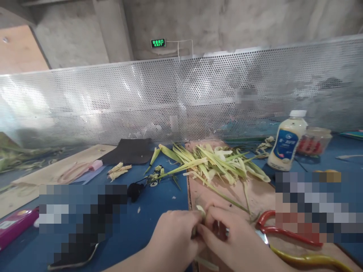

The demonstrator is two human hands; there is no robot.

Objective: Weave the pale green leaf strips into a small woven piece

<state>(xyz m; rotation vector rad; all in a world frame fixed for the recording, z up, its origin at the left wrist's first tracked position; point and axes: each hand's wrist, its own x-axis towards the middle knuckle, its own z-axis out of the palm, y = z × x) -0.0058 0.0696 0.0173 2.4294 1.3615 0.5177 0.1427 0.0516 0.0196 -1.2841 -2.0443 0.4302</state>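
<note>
My left hand (177, 236) and my right hand (231, 236) meet at the lower middle, over the near end of a wooden board (217, 194). Their fingertips are pinched together around a small pale green strip of corn husk (200, 208). Only its upper tip shows; the fingers hide the rest. Another pale strip (207, 263) lies below my hands. Beside my right hand are scissors with red handles (289, 234). A pile of yellow-green corn husk strips (215, 162) covers the far part of the board.
A white-capped bottle (287, 141) and a clear jar (314, 141) stand at the right. Left on the blue table (153, 211) are a black sheet (127, 151), small husk bundles (119, 171), black thread (136, 190) and a purple box (17, 226). A perforated metal screen (159, 102) runs behind.
</note>
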